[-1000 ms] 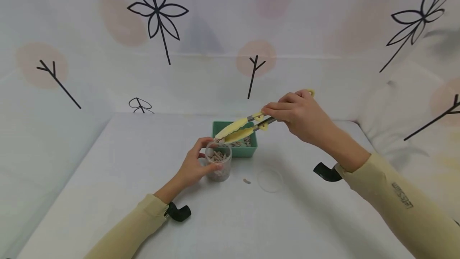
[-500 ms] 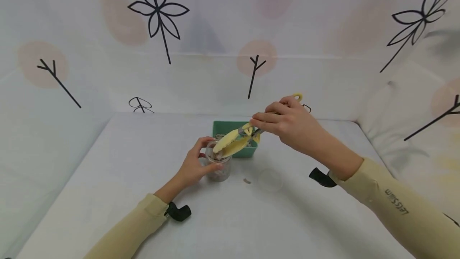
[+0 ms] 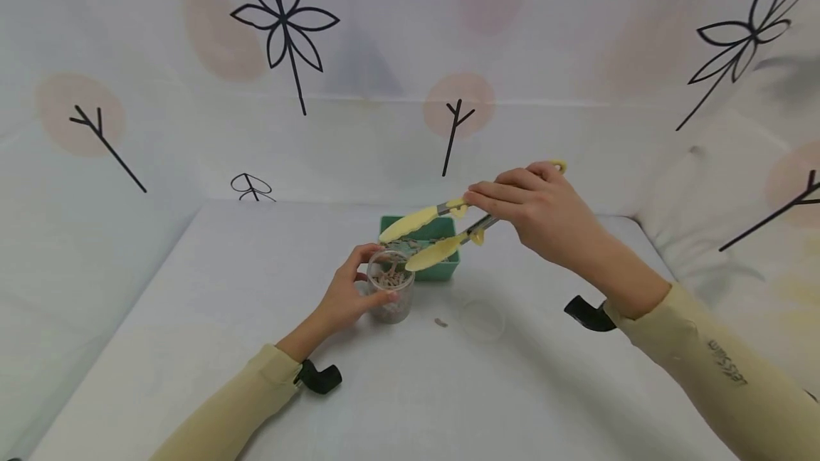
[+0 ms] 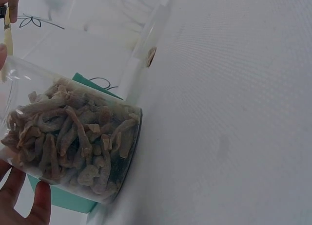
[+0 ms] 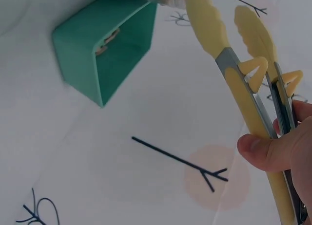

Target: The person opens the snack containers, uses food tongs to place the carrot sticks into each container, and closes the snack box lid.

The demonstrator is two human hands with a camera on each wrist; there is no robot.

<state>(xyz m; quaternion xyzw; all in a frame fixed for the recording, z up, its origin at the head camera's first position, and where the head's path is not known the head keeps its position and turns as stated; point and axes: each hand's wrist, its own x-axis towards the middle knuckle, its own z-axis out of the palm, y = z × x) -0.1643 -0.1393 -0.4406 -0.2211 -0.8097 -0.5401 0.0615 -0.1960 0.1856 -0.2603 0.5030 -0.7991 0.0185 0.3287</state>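
Note:
My left hand (image 3: 346, 294) grips a clear plastic jar (image 4: 78, 137) upright on the table, thumb on its near side. Brownish dried pieces (image 4: 83, 132), short and twisted, fill much of the jar; their exact kind cannot be told. In my right hand (image 3: 541, 208) is a pair of yellow-tipped tongs (image 5: 248, 88). The tongs' tips stand spread apart above the jar's mouth and hold nothing visible. Behind the jar sits a green rectangular box (image 3: 438, 272), with more of the same pieces in it.
One loose piece (image 3: 440, 322) lies on the white table (image 3: 410, 397) right of the jar. A clear round lid (image 3: 482, 321) lies flat beside it. A patterned cloth wall (image 3: 359, 148) rises behind the table.
The tongs dipped into the jar's mouth with pieces between their tips, then rose back up and right, and their tips spread. The left hand and jar stayed in place.

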